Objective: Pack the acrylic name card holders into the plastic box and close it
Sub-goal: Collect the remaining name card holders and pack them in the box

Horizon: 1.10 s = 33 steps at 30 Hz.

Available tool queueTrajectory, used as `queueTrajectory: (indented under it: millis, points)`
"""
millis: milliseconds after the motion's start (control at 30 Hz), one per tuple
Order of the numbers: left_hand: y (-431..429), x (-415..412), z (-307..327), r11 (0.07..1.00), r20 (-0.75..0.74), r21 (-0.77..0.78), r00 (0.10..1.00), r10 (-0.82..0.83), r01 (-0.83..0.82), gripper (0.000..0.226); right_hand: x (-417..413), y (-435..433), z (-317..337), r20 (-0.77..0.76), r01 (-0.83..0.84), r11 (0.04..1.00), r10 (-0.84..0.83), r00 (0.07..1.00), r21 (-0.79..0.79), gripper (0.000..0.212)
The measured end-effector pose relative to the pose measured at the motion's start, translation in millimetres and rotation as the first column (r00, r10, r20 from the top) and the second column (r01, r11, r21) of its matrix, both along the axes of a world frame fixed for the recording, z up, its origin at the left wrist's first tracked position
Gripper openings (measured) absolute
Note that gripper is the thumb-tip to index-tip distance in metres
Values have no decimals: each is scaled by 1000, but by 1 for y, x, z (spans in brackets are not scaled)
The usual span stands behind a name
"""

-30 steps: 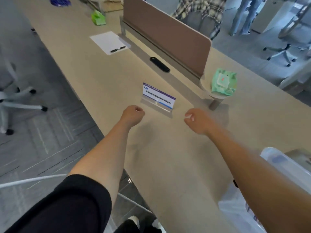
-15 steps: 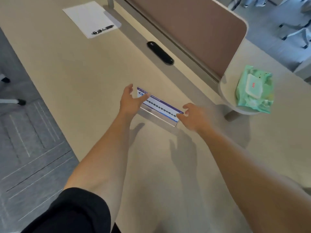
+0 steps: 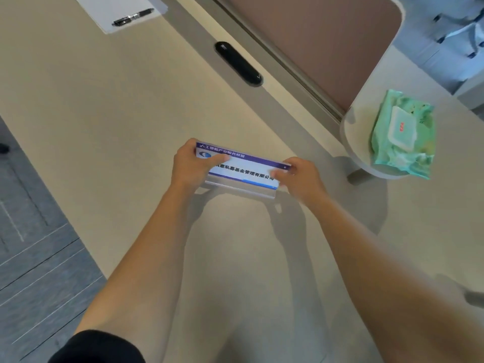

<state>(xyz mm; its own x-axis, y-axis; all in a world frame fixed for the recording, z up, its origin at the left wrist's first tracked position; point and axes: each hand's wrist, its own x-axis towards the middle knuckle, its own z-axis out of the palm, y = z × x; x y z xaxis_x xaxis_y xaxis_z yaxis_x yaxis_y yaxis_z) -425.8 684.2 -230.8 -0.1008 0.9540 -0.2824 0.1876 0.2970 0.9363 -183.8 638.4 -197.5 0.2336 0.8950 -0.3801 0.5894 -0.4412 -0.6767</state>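
An acrylic name card holder (image 3: pixel 245 171) with a white card, a purple top band and dark lettering stands on the beige table (image 3: pixel 104 127). My left hand (image 3: pixel 190 165) grips its left end, thumb across the card's front. My right hand (image 3: pixel 301 178) grips its right end. The holder's clear base shows just below the card. The plastic box is out of view.
A green pack of wet wipes (image 3: pixel 403 134) lies on a small round shelf (image 3: pixel 353 142) at the right. A brown divider panel (image 3: pixel 327 40) runs along the back, with a black cable slot (image 3: pixel 238 62) in front. A sheet of paper (image 3: pixel 104 9) with a pen (image 3: pixel 132 17) lies at the far left. The table edge drops to grey floor on the left.
Both hands have reached forward from loose fists and closed on the two ends of the name card holder. The camera has moved in closer, and the plastic box has left the view.
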Motion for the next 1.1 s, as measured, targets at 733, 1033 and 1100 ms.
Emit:
queueTrajectory:
  millis: [733,1033,1100]
  points:
    - [-181,97,132,988,272,-1,951,-150,156,36,43,-99,118,-466,461,887,-415,781,-17,63]
    - [-296,119,198,570,397,-68,546,-737,819,82,85,-229,211,-533,318,932,-182,826,174,22]
    - [-321,129,207,545,363,-39,520,-773,837,83,90,-256,224,-550,304,930,-147,822,207,30]
